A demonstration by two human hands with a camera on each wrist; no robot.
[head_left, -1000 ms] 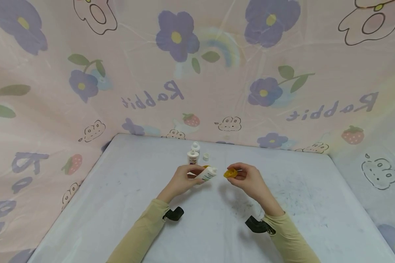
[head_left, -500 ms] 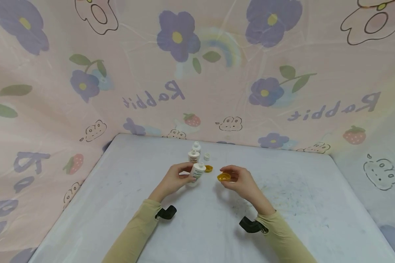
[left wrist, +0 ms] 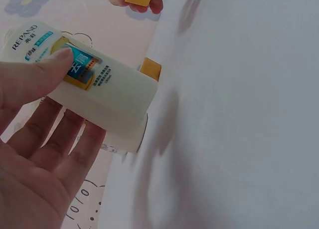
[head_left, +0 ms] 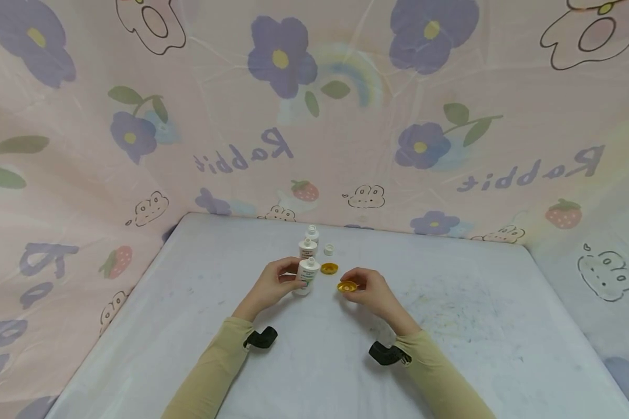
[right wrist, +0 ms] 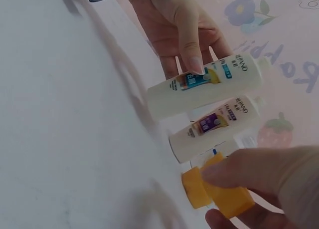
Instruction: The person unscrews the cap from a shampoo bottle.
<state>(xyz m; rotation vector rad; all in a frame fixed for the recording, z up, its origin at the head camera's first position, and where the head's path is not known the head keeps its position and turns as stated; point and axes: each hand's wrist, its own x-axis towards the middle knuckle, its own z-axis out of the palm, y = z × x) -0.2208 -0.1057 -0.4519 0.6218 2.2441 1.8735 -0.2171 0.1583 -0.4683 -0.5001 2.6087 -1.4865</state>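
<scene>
My left hand (head_left: 264,288) grips a white shampoo bottle (head_left: 306,278), thumb across its teal label (left wrist: 82,62). The bottle is nearly upright and uncapped, its base close over the table. Between the thumb and fingers of my right hand (head_left: 372,291) is a yellow cap (head_left: 347,287), hollow side up, apart from the bottle. A second yellow cap (head_left: 329,268) lies on the table between the hands. Just behind the held bottle stands another uncapped white bottle (head_left: 307,248), whose purple label (right wrist: 210,123) shows in the right wrist view.
A third white bottle (head_left: 313,234) stands farthest back, partly hidden by the one in front. To its right lies a small white cap (head_left: 329,249). The white-covered table (head_left: 477,302) ends at a printed curtain (head_left: 346,145) behind and at the sides.
My left hand has moved left and turned the tilted bottle nearly upright. My right hand has come left and lower with its cap, now hollow side up. The cap on the table is now fully visible.
</scene>
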